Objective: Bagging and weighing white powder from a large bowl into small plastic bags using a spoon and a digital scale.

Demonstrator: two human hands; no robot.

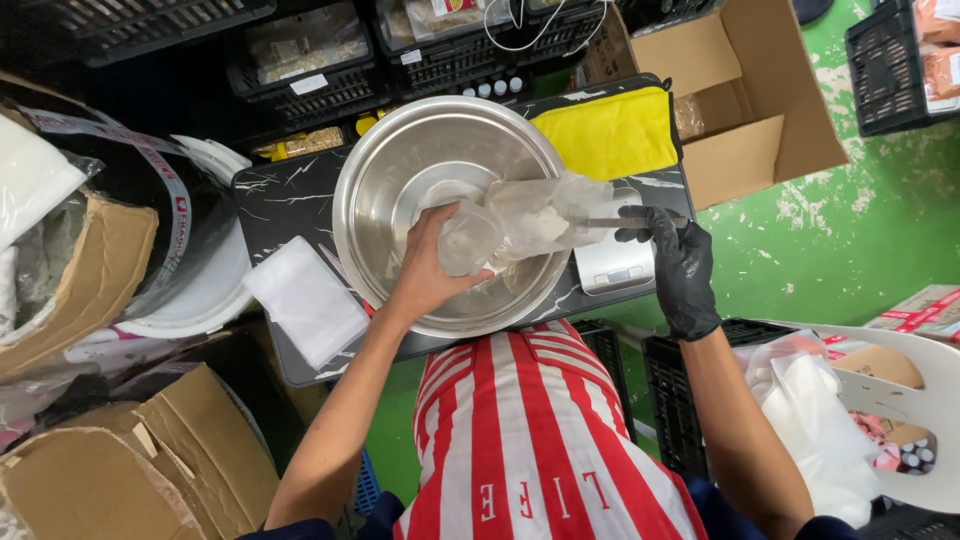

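Head view, clear bag [520, 225] over steel bowl [400, 170]

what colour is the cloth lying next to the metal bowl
Yellow. The cloth lies on the dark marbled table just beyond the metal bowl, seen clearly in the head view.

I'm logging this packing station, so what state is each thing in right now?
Steel bowl: upright on the tabletop, nothing loose in it.
Clear plastic bag: held over the bowl, crumpled.
Left hand: bare, gripping the bag.
Right hand: black-gloved, pinching the bag's end.
Yellow cloth: lying flat.
Cardboard box: open.
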